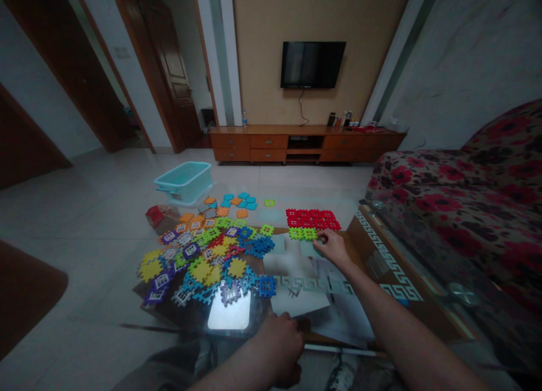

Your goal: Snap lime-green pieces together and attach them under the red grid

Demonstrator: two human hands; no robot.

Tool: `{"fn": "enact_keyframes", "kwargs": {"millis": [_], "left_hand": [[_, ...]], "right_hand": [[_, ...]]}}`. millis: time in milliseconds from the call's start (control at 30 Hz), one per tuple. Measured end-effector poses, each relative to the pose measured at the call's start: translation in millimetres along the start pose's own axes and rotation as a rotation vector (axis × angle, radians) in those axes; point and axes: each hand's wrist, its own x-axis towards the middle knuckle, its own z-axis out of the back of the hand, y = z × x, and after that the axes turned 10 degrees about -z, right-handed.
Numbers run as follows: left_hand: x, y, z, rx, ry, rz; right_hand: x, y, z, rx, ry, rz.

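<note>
A heap of interlocking foam puzzle pieces (199,264) in yellow, purple, blue and other colours lies on the glass-topped table (387,261). My right hand (334,248) reaches forward, its fingertips on the end of a strip of green interlocking pieces (302,233). That strip adjoins a joined red sheet of pieces (313,220). My left hand (279,346) is curled at the near edge of the table, with nothing visible in it. Papers (309,300) lie between my hands.
Teal and orange pieces (235,201) lie beyond the heap. A turquoise plastic tub (183,182) stands on the tiled floor, near a reddish packet (163,218). A floral sofa (449,199) runs along the right. A low wooden cabinet (307,145) stands under a wall-mounted television (312,64).
</note>
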Motion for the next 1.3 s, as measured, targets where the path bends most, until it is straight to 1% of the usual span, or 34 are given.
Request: {"fn": "enact_keyframes", "kwargs": {"millis": [433,567,800,933,1300], "left_hand": [[-1.6,-3.1,4.8,-0.007,0.017,0.012],[-0.1,-2.5,2.3,0.004,0.013,0.017],[1.1,0.1,-2.8,-0.008,-0.038,0.005],[0.8,-0.7,-1.1,0.004,-0.012,0.012],[2.4,0.8,-4.0,0.009,-0.024,0.007]], "right_hand": [[-1.1,1.8,1.9,0.005,-0.011,0.013],[-1.0,1.1,1.9,0.006,-0.011,0.017],[-0.8,1.1,2.2,0.004,-0.019,0.03],[-1.0,1.6,2.3,0.002,-0.02,0.032],[0.1,0.9,0.2,-0.011,-0.028,0.027]]}}
